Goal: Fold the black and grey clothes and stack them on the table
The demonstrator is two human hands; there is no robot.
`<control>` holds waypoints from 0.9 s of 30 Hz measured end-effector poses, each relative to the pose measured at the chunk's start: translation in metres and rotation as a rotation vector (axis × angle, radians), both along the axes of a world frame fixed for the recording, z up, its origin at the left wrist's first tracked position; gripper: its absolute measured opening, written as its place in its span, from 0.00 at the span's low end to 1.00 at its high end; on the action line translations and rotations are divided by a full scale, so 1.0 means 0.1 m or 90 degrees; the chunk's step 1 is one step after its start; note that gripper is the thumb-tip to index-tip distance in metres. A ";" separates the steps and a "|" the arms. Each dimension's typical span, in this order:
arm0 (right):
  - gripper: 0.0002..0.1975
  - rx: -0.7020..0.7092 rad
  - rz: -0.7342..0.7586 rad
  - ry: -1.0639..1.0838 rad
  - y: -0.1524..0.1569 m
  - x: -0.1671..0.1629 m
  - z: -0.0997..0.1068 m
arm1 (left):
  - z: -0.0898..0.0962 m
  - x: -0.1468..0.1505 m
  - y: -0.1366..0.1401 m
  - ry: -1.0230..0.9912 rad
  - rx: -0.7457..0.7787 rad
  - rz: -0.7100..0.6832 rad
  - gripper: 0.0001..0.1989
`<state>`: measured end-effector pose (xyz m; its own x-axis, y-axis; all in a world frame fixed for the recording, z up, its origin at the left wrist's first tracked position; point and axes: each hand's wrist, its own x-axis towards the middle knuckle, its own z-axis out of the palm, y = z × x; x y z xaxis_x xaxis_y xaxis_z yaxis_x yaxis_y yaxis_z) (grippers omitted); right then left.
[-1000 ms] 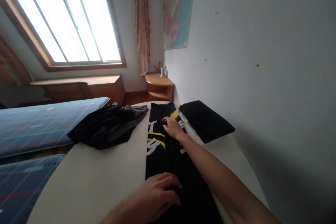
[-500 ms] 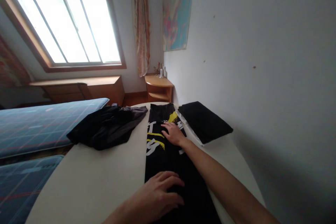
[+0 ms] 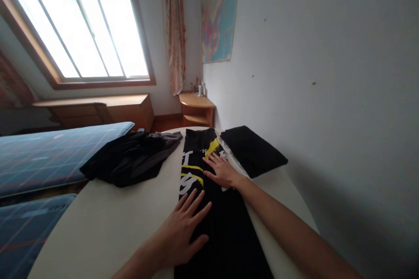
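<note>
1. Black shirt point(image 3: 209, 209), printed yellow and white, lies as a long narrow strip running toward 12 o'clock on the table point(image 3: 108, 226); lengthwise folding looks done, crosswise folding remains.
2. Your left hand point(image 3: 183, 231) and right hand point(image 3: 222, 170) lie flat on it, fingers spread, gripping nothing.
3. Loose pile of clothes point(image 3: 131, 159) at 10 o'clock, folded stack point(image 3: 252, 150) at 1 o'clock; the table edge at 9 o'clock leaves room.

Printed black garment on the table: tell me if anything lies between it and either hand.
Nothing visible does. The left hand and right hand both rest flat directly on the printed black garment; the crumpled dark clothes and folded black piece lie off to its sides.
</note>
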<state>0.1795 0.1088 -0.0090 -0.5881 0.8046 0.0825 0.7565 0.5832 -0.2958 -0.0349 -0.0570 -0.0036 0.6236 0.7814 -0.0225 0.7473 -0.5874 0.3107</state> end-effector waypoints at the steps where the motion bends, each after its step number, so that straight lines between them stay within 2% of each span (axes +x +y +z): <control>1: 0.35 -0.004 0.004 -0.008 -0.05 0.01 0.01 | 0.03 0.01 -0.01 0.002 0.000 -0.005 0.39; 8: 0.41 -0.039 0.028 -0.038 -0.39 0.08 0.09 | 0.29 0.09 -0.13 0.000 -0.030 -0.015 0.42; 11: 0.41 -0.054 0.040 -0.044 -0.59 0.10 0.10 | 0.41 0.06 -0.13 -0.041 -0.026 -0.047 0.35; 14: 0.43 -0.073 0.055 -0.048 -0.76 0.14 0.14 | 0.37 -0.02 -0.05 -0.093 0.038 -0.085 0.28; 16: 0.42 -0.079 0.059 -0.040 -0.78 0.14 0.19 | 0.25 -0.07 0.05 -0.108 0.092 -0.057 0.28; 18: 0.38 -0.061 0.044 -0.016 -0.70 0.11 0.26 | 0.10 -0.12 0.13 -0.100 0.120 -0.004 0.31; 22: 0.21 -0.001 -0.059 0.043 -0.30 -0.09 0.38 | -0.12 -0.16 0.22 -0.066 0.095 0.058 0.39; 24: 0.17 0.009 -0.111 0.059 -0.04 -0.23 0.41 | -0.15 -0.17 0.22 -0.055 0.079 0.068 0.38; 27: 0.17 -0.004 -0.173 0.059 0.35 -0.44 0.39 | -0.14 -0.17 0.20 -0.044 0.065 0.072 0.37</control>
<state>0.1355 0.1442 0.0304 -0.3415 0.9320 0.1213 0.8541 0.3616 -0.3739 -0.0515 -0.0368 -0.0171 0.5284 0.8430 0.1008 0.7895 -0.5316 0.3069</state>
